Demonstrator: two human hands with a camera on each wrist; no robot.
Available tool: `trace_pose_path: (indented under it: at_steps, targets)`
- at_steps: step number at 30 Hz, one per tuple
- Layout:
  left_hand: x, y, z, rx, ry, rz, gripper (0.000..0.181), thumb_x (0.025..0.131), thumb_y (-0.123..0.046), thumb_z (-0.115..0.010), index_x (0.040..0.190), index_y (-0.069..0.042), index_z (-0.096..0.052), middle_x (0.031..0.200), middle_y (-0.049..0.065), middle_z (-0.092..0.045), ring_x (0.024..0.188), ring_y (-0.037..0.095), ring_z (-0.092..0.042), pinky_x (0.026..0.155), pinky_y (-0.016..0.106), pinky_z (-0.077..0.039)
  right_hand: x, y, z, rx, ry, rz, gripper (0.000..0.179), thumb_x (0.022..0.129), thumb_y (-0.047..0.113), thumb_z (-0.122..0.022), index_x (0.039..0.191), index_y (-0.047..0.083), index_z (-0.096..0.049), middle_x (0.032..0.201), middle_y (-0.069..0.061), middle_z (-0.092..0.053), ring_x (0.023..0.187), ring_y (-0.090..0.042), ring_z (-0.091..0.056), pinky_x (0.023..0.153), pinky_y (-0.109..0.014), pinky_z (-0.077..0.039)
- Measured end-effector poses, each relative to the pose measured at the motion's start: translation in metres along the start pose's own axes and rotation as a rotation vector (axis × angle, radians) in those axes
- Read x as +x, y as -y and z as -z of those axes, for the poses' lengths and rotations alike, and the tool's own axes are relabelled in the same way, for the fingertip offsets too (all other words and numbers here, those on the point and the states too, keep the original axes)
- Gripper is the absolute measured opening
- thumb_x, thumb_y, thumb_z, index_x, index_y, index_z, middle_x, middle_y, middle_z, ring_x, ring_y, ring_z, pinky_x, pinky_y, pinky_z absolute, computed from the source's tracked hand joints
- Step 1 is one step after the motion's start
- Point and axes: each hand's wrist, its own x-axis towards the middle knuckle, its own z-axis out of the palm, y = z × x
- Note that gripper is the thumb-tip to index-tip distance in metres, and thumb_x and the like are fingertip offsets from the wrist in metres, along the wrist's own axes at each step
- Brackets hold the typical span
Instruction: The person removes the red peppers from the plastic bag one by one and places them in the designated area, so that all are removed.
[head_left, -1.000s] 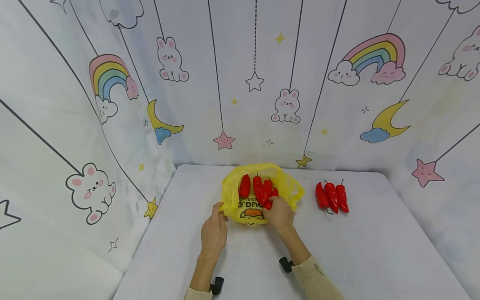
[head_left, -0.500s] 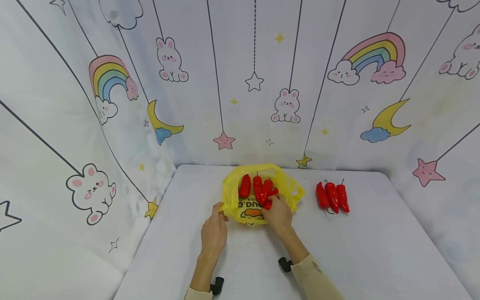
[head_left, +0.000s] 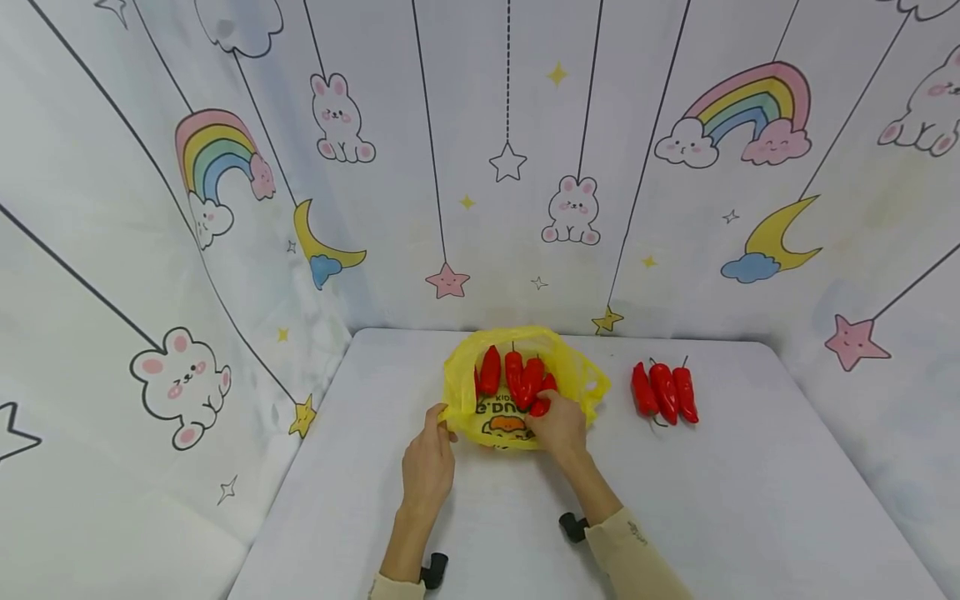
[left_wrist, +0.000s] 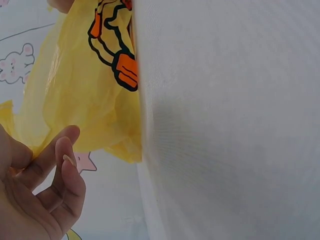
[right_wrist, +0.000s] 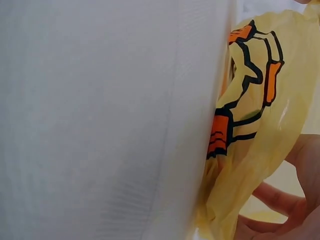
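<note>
A yellow plastic bag [head_left: 579,367] with a printed cartoon stands on the table with its mouth spread. Several red peppers [head_left: 491,372] lie inside it. My left hand [head_left: 430,462] pinches the bag's near left edge; in the left wrist view the thumb and forefinger meet on the yellow film, the other fingers loosely bent. My right hand [head_left: 561,427] reaches over the near right rim, its fingertips on a red pepper [head_left: 539,407] in the bag, which they seem to grip. In the right wrist view the bag's wall [right_wrist: 272,145] partly hides those fingers.
Several more red peppers [head_left: 663,393] lie side by side on the white table [head_left: 735,483], right of the bag. Behind the table hangs a patterned cloth [head_left: 405,167] with rabbits, stars and rainbows. Black wrist mounts [head_left: 434,571] sit on both forearms.
My right hand has shifted very slightly, and the pepper at its fingertips has turned a little. The left hand keeps its pinch on the bag's edge.
</note>
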Motion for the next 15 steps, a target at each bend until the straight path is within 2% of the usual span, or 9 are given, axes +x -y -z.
trace_pose_path:
  at_steps: [6, 15]
  targets:
    - [0.0002, 0.0001, -0.0002, -0.008, -0.001, -0.012, 0.03, 0.112, -0.008, -0.044, 0.14, -0.012, -0.051, 0.086, 0.005, -0.074, 0.057, 0.01, -0.05, 0.054, 0.027, -0.042, -0.0013, -0.0016, 0.0022, 0.067, -0.008, -0.01, 0.052, 0.079, 0.017, -0.088, 0.125, -0.001, -0.072, 0.115, -0.019, -0.075, 0.103, -0.036, -0.07, 0.085, -0.051, -0.058]
    - [-0.0003, -0.0008, 0.0002, -0.007, 0.002, -0.017, 0.03, 0.111, -0.008, -0.044, 0.14, -0.012, -0.051, 0.086, 0.006, -0.074, 0.056, 0.009, -0.049, 0.054, 0.027, -0.042, -0.0019, -0.0051, 0.0056, 0.101, -0.001, -0.046, 0.059, 0.081, 0.017, -0.085, 0.13, -0.009, -0.067, 0.124, -0.025, -0.071, 0.11, -0.04, -0.069, 0.088, -0.053, -0.058]
